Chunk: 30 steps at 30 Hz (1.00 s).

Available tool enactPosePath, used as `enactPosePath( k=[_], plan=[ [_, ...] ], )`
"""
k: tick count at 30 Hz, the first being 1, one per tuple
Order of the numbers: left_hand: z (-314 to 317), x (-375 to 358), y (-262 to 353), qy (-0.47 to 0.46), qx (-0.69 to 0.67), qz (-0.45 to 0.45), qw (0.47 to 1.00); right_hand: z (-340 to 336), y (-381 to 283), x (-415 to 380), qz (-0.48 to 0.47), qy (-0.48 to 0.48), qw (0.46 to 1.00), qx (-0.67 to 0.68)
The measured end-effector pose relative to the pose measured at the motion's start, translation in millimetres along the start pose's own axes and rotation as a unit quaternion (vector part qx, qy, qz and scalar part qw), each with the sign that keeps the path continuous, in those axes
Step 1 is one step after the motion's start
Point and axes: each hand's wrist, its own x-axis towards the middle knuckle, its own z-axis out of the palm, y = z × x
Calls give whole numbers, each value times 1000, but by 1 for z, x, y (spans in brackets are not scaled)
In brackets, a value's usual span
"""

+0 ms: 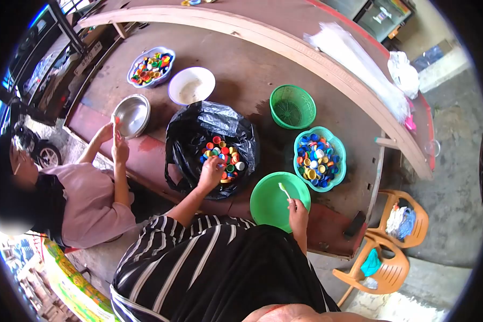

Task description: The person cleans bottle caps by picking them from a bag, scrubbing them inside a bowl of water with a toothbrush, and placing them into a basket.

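My left hand (213,170) reaches into an open black plastic bag (180,137) on the table. Its fingers are bent together over the colourful bottle caps (232,158) inside and seem to pinch one, though the fingertips are partly hidden. In my right hand (298,213) is a pale toothbrush (284,189), its head pointing up and away from me. Hand and brush are above a bright green basin (265,199) near the table's front edge. Right of the basin, a turquoise basket (339,155) holds many bottle caps, mostly blue, white and yellow.
Behind stand a green mesh basket (293,100), a white bowl (206,80) and a pale basket of caps (170,52). A co-worker (91,196) sits at left, hands by a metal bowl (132,115). Orange chairs (394,268) stand at right; a wooden rail (263,33) crosses the far side.
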Motion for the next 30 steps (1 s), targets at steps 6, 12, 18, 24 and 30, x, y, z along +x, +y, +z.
enactPosePath(
  k=[6, 12, 18, 24, 30],
  plan=[
    [-16, 11, -27, 57, 109, 43, 992, 17, -9, -14, -41, -21, 999, 6],
    [-1, 23, -33, -10, 170, 122, 978, 33, 8, -52, -45, -14, 999, -20],
    [-3, 35, -32, -46, 207, 153, 965, 34, 3, -68, 28, -31, 999, -2],
    [-8, 46, -34, -70, 208, 177, 959, 46, -4, -61, 17, 11, 999, 38],
    [-24, 42, 5, -90, -4, 68, 994, 45, -9, -55, -35, -6, 999, -11]
  ],
)
